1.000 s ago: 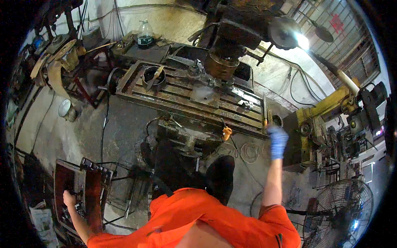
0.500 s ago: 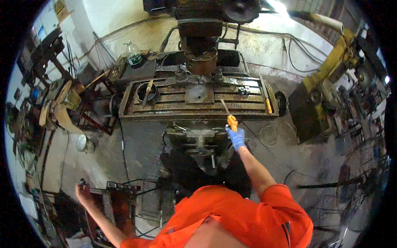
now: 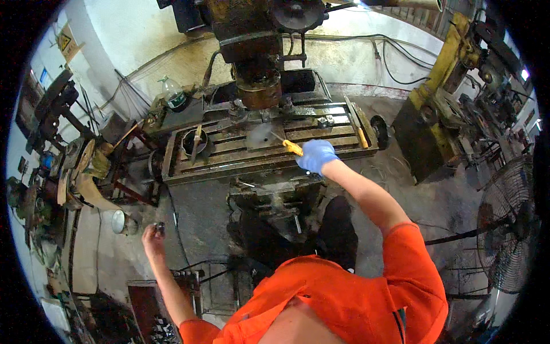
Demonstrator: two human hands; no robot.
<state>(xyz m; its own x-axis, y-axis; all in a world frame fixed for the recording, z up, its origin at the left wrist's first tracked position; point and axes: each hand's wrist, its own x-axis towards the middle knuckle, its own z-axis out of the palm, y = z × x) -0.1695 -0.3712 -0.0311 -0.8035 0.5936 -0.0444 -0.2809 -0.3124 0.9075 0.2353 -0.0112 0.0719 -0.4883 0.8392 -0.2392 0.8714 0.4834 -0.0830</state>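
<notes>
Left, the left hand [image 3: 153, 244] pinches a small dark part [image 3: 160, 229], which a loosened grip could drop. Over the machine bed [image 3: 229, 155], the yellow blow gun [image 3: 292, 147], clasped by the gloved right hand's [image 3: 317, 157] fingers, might scatter debris if its jet strays.

This is a metalworking shop, and a well-used one. The clearest sign stands at the middle of the far side: a heavy, grimy machine head [image 3: 243, 47] over a slotted metal table [image 3: 229, 168], the sort found on a milling machine. More machinery crowds both sides — a yellow-framed machine [image 3: 440, 66] at the far right, a dark one [image 3: 55, 97] at the far left. Loose cables [image 3: 344, 37] run along the stained, pale far wall [image 3: 129, 34], which has a yellow warning sign [image 3: 66, 42] to its left. The grey floor [image 3: 200, 209] is blotched, and a large caged fan [image 3: 507, 226] stands at the right.
</notes>
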